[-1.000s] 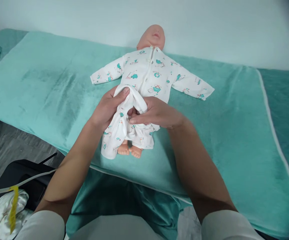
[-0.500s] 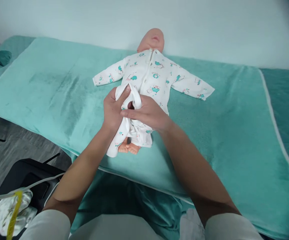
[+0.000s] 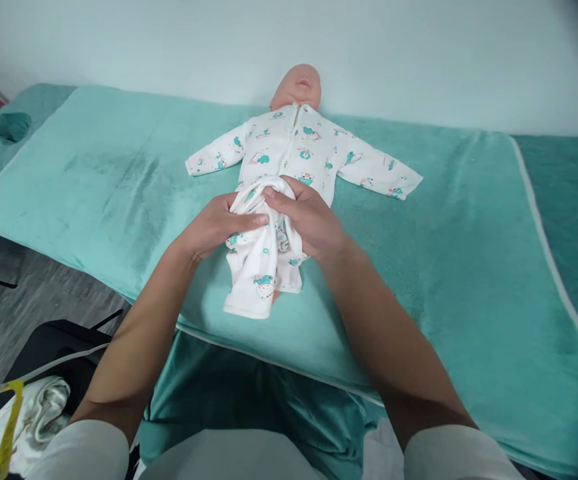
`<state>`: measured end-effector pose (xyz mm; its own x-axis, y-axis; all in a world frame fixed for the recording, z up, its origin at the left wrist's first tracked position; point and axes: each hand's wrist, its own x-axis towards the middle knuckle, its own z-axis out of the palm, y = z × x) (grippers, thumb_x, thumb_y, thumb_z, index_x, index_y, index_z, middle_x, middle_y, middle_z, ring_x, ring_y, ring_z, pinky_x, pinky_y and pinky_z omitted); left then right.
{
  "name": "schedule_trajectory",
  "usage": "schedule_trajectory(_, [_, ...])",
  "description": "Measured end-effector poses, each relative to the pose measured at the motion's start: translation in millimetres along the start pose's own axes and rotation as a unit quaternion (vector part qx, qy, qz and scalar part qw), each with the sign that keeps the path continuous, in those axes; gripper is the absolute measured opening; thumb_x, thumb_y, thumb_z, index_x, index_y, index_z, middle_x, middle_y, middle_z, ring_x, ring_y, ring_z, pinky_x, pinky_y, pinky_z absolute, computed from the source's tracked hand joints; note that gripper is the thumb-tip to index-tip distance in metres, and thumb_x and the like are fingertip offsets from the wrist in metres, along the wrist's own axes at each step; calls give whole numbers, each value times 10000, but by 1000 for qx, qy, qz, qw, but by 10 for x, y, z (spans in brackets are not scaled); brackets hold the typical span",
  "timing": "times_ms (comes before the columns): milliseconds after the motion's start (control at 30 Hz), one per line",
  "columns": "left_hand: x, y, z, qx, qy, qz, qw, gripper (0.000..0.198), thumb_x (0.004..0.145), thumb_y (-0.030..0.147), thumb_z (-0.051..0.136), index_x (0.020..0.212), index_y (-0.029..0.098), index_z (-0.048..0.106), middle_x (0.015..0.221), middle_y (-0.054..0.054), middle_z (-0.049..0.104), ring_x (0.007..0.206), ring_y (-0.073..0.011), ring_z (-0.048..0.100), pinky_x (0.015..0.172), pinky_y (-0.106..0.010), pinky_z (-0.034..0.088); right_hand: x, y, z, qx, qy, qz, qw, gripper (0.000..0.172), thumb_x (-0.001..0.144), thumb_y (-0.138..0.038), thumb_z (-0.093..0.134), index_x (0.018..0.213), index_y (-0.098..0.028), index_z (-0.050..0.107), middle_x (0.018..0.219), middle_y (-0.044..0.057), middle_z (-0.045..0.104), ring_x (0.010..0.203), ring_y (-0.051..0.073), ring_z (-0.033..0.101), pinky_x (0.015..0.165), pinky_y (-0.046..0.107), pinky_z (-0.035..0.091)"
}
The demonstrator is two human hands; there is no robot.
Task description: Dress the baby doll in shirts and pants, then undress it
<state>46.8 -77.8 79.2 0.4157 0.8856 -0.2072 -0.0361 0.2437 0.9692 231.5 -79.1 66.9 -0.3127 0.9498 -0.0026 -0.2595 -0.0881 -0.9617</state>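
A baby doll point(image 3: 299, 87) lies on its back in a white printed top point(image 3: 289, 143), sleeves spread to both sides. Over its lower body I hold white baby pants point(image 3: 256, 267) with a matching print, bunched at the upper end. My left hand point(image 3: 219, 223) grips the gathered cloth from the left, thumb on top. From the right, my right hand point(image 3: 311, 217) pinches the same cloth near its upper edge. One leg of the pants hangs down toward the front. The doll's legs are mostly hidden behind the cloth.
A green padded bed point(image 3: 439, 267) with a pale-edged cover carries the doll, against a white wall point(image 3: 419, 60). At lower left a black chair point(image 3: 63, 340) holds a crumpled white cloth point(image 3: 39, 420). A pale cable point(image 3: 63, 360) with a yellow strip point(image 3: 11, 427) crosses there.
The opening in the bunched pants has closed up between my hands. My left hand has shifted lower, my right thumb higher. The hanging leg has swung right and covers the doll's feet.
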Motion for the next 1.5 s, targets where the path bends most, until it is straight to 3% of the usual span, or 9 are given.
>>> schedule_trajectory(133, [12, -34, 42, -56, 19, 48, 997, 447, 715, 506, 920, 918, 157, 728, 807, -24, 739, 740, -179, 710, 677, -280, 532, -7, -4, -20, -28, 0, -1, 1000, 579, 775, -716, 792, 1059, -224, 679, 915, 30, 708, 860, 200, 673, 699, 296, 550])
schedule_trajectory(367, [58, -144, 147, -121, 81, 82, 986, 478, 847, 618, 773, 1025, 182, 690, 874, -45, 762, 960, -246, 766, 861, -335, 602, -49, -118, -111, -95, -169, 38, 980, 495, 681, -479, 931, 989, -146, 734, 908, 32, 738, 842, 197, 677, 714, 283, 524])
schedule_trajectory(467, [22, -131, 164, -93, 79, 75, 990, 532, 853, 657, 744, 1078, 177, 695, 907, -60, 773, 964, -247, 766, 859, -337, 600, -40, -87, -101, -58, -125, 53, 989, 453, 706, -426, 907, 1024, -160, 724, 915, 29, 739, 830, 190, 675, 725, 295, 530])
schedule_trajectory(600, [-82, -102, 97, -13, 48, 36, 998, 539, 817, 667, 770, 982, 156, 729, 822, -54, 760, 788, -216, 740, 665, -281, 556, -15, -34, -65, 8, -14, 20, 1000, 378, 738, -413, 861, 990, -194, 683, 847, -8, 685, 767, 157, 637, 693, 278, 515])
schedule_trajectory(767, [-150, -99, 28, -2, 16, 1, 1000, 507, 659, 532, 941, 942, 152, 759, 823, -54, 765, 708, -190, 719, 624, -268, 546, -58, -78, -38, -48, 13, 2, 999, 351, 767, -434, 849, 987, -215, 686, 895, -5, 684, 811, 162, 626, 722, 281, 510])
schedule_trajectory(933, [-100, -155, 143, -121, 127, 68, 982, 536, 726, 643, 859, 950, 178, 715, 775, -43, 742, 846, -235, 767, 758, -311, 603, -87, -96, -45, -80, -114, 19, 990, 408, 789, -520, 839, 1004, -191, 730, 935, 15, 721, 836, 177, 648, 721, 284, 500])
schedule_trajectory(1067, [-128, -174, 193, -116, 143, 49, 982, 525, 775, 675, 801, 917, 180, 703, 729, -50, 723, 834, -243, 763, 744, -318, 598, -87, -106, -44, -116, -166, -9, 979, 420, 769, -468, 857, 1055, -178, 751, 1046, 39, 748, 957, 217, 674, 828, 322, 519])
schedule_trajectory(1233, [-419, -174, 252, -101, 126, 47, 986, 450, 765, 588, 840, 893, 175, 716, 698, -28, 690, 676, -192, 683, 629, -287, 538, -91, -154, -28, -229, -118, -26, 966, 311, 809, -418, 772, 976, -165, 705, 969, 36, 716, 917, 200, 640, 813, 315, 484])
schedule_trajectory(1500, [-1129, -155, 637, -138, 219, -14, 966, 217, 847, 385, 799, 808, 181, 735, 710, -9, 639, 650, -129, 531, 597, -255, 427, -120, -290, 86, -455, -157, 76, 873, 75, 746, -252, 654, 714, -186, 637, 729, -2, 645, 702, 143, 541, 617, 285, 330])
